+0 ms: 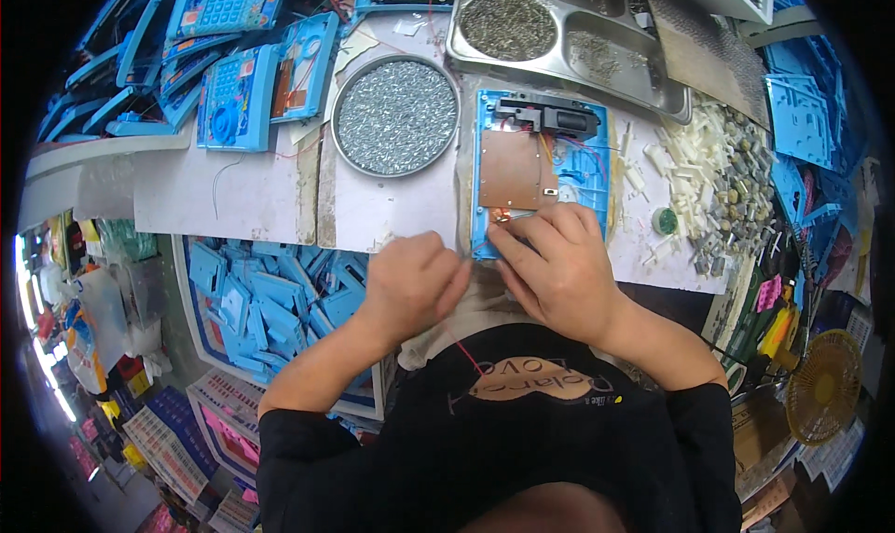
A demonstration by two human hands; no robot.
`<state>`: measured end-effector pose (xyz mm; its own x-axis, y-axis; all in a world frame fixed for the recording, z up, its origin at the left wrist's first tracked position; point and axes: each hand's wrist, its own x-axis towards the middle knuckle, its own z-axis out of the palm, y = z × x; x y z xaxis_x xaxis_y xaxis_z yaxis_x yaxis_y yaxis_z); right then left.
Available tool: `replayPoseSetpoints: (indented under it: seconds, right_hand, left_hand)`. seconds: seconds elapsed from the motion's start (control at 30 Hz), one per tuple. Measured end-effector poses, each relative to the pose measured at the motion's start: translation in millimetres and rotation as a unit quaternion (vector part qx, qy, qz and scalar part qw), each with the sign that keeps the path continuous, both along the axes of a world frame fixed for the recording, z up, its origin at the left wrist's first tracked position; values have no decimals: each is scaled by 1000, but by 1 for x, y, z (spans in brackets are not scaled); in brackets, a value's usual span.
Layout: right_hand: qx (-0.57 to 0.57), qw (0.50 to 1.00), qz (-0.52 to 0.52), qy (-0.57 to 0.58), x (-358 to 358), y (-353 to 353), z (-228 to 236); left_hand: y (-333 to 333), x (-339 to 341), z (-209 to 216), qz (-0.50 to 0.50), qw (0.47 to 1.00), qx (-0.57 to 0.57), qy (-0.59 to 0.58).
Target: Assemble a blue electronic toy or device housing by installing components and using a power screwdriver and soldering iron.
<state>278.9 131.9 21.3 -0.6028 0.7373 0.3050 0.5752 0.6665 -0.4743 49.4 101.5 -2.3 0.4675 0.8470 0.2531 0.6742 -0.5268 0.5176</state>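
An open blue plastic housing (599,198) lies before me, with a brown circuit board (511,168), a black mechanism (559,118) along its far end and thin coloured wires inside. My right hand (564,267) is closed at the housing's near edge, fingertips pinched beside a small coppery part (501,215). Something slim and silvery shows at those fingertips, too small to name. Just left of the housing, my left hand (410,286) is closed, its fingertips pressed together. A thin red wire (463,349) trails from beneath it across my shirt.
A round tray of small metal pins (396,114) stands left of the housing. Beyond is a metal compartment tray (457,50) of small hardware. White plastic pieces (685,170) are heaped at right, stacked blue housings (233,100) at far left. A bin of blue parts (270,300) sits below the table edge.
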Motion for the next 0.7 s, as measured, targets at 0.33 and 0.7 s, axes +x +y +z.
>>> replayPoseSetpoints:
  seconds: [0.33, 0.7]
  right_hand:
    - [0, 999, -33, -19, -15, -5, -4]
    - [-16, 967, -223, 120, 143, 151, 68]
  left_hand:
    - [6, -2, 32, -156, 973, -171, 20]
    - [39, -12, -9, -159, 974, -77, -145]
